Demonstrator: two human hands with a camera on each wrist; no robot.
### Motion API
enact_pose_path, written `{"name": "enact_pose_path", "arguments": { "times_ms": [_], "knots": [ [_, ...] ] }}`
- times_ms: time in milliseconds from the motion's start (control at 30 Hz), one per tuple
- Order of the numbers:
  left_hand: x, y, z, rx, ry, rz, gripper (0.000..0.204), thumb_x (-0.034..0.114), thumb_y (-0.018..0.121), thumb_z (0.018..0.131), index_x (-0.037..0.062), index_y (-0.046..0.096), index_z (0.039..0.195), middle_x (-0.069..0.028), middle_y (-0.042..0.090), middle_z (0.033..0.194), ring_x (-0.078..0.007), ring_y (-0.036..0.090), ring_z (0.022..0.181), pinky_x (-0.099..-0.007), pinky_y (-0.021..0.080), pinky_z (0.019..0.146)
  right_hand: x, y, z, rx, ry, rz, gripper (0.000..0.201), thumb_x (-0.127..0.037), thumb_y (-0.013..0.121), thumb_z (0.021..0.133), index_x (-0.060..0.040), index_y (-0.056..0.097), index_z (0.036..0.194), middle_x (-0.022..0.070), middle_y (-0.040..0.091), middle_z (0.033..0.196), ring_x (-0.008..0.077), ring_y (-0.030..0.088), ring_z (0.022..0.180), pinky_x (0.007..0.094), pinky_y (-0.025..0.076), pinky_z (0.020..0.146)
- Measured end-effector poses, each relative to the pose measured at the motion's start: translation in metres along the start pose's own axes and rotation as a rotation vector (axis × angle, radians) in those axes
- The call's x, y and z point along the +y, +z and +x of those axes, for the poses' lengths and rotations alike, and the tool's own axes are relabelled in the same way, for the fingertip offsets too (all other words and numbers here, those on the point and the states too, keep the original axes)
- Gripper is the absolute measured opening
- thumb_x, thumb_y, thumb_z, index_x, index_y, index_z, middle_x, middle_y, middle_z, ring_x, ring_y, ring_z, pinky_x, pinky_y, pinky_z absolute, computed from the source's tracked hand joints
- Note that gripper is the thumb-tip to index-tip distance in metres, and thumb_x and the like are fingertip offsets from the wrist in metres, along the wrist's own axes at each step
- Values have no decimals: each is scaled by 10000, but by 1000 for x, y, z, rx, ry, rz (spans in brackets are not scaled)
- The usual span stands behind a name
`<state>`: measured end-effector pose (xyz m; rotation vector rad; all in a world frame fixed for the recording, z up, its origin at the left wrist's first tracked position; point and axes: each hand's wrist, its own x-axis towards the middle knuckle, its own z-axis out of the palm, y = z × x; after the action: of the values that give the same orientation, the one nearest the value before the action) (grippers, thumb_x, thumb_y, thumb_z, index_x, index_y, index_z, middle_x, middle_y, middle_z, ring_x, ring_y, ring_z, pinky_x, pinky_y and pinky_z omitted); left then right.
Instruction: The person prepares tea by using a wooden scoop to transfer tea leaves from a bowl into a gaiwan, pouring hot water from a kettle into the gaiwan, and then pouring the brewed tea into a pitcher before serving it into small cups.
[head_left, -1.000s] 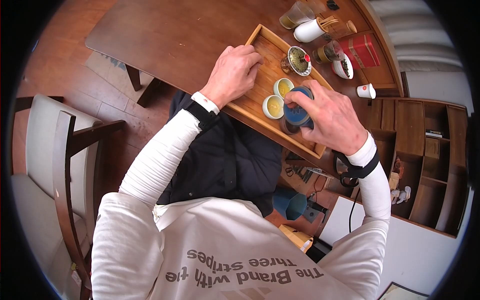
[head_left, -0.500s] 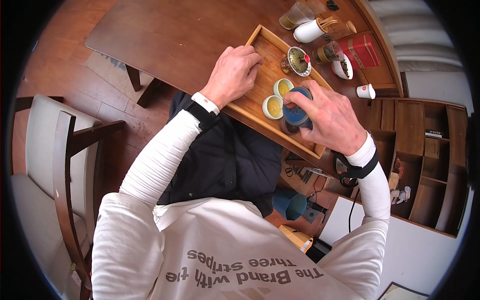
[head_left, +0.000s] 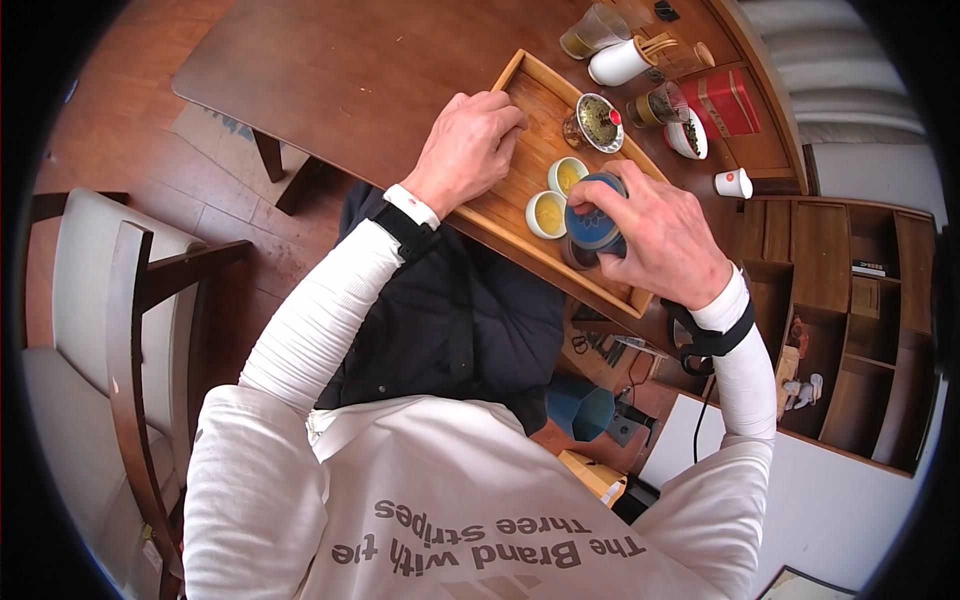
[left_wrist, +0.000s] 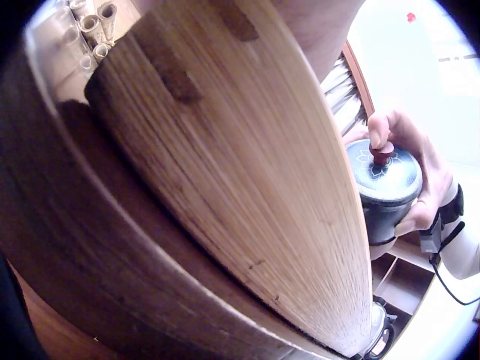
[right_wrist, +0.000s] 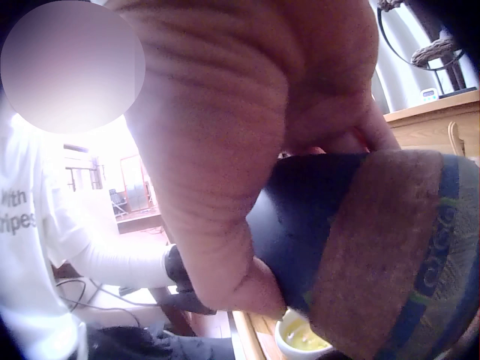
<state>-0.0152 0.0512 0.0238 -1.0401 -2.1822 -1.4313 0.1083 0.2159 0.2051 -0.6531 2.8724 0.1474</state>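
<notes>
Beside two pale cups (head_left: 531, 219) of yellow liquid on the wooden tray (head_left: 540, 92), we grasp the lidded blue pot (head_left: 596, 228) in our right hand (head_left: 668, 232), our left hand (head_left: 468, 143) curled over the tray's rim.

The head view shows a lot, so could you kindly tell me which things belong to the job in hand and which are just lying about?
Seemingly part of the job:
blue lidded pot, in the right hand
two cups of yellow liquid
wooden tray, left hand at its edge

Apparently just lying about:
red box
white paper cup
blue bin
</notes>
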Motion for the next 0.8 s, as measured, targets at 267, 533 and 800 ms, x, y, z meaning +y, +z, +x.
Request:
{"name": "enact_pose_path", "arguments": {
  "times_ms": [267,533,800],
  "knots": [
    [2,-1,1,-10,0,14,104,46,664,869,29,722,954,-103,671,926,-313,629,884,-390,480,813,2,2,-8,81,39,104,587,-103,804,665,-205,605,1208,78,598,1102,315,690,929,437,544,708],
    [2,-2,2,1,19,17,93,32,671,866,27,719,946,-105,670,926,-319,626,874,-387,484,810,8,3,-39,4,163,124,581,-91,800,654,-205,602,1189,83,602,1090,322,684,942,439,546,726],
    [1,0,1,2,17,14,91,44,672,875,30,717,953,-95,668,912,-315,624,858,-389,481,801,6,7,-43,-20,96,25,561,-69,794,652,-206,612,1164,94,587,1038,323,686,888,433,540,697]
  ]
}}
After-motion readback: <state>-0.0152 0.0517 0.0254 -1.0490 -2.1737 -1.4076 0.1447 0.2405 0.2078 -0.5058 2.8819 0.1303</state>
